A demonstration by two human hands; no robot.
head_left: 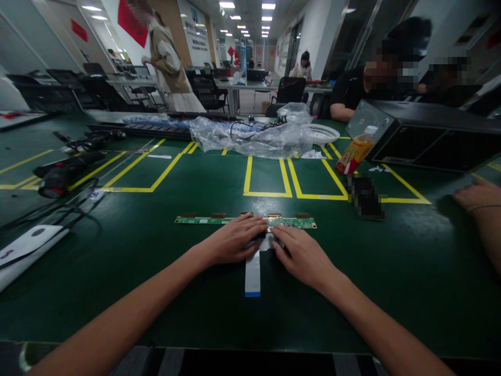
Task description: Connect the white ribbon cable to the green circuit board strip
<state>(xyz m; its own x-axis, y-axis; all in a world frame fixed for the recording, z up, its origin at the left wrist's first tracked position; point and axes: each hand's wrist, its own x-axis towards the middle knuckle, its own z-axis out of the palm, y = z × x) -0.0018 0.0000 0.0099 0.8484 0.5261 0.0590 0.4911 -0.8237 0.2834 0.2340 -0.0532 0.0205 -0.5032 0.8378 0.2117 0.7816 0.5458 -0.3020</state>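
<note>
A long, narrow green circuit board (203, 221) lies crosswise on the green table, with several brownish-gold tabs along its far edge. From its middle a white flat ribbon cable (252, 271) runs toward me and ends in a blue strip. My left hand (235, 239) covers part of the board and closes on the cable where it meets the board. Opposite it, my right hand (303, 255) has its fingers closed on the cable's same end, at the board's near edge. The fingertips partly hide the join between cable and board.
Clear plastic wrap (250, 138) and a white basket (321, 133) lie behind. A drink bottle (356, 150), a blurred dark object (366, 196) and a black case (434, 136) are right. Another person's hand (477, 196) rests there. Left are a black-and-red tool (64, 172) and cables.
</note>
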